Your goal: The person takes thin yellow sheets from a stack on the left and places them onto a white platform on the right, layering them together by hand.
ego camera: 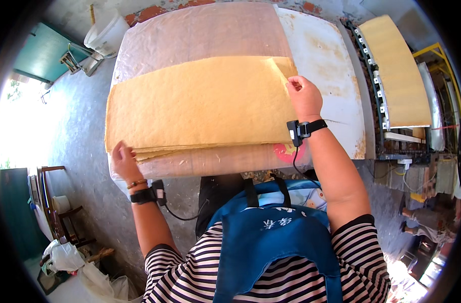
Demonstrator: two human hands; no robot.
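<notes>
A stack of large, coarse yellow sheets (200, 102), apparently handmade paper, lies in front of me on a plastic-covered surface. My right hand (305, 96) pinches the right edge of the top sheet. Near its far right corner that edge is lifted and slightly turned over, so the sheet below shows. My left hand (126, 161) is at the near left corner of the stack, its fingers blurred and partly curled. Whether it grips a sheet edge there cannot be told. Ragged layered edges show along the stack's near side.
Clear plastic (207, 34) covers the worktop under the stack. To the right is a rust-stained white panel (325, 57), then a machine frame carrying another yellow sheet (397, 75). A white bucket (107, 36) stands far left. Plastic bags (65, 255) lie near left. Cables hang from both wrist straps.
</notes>
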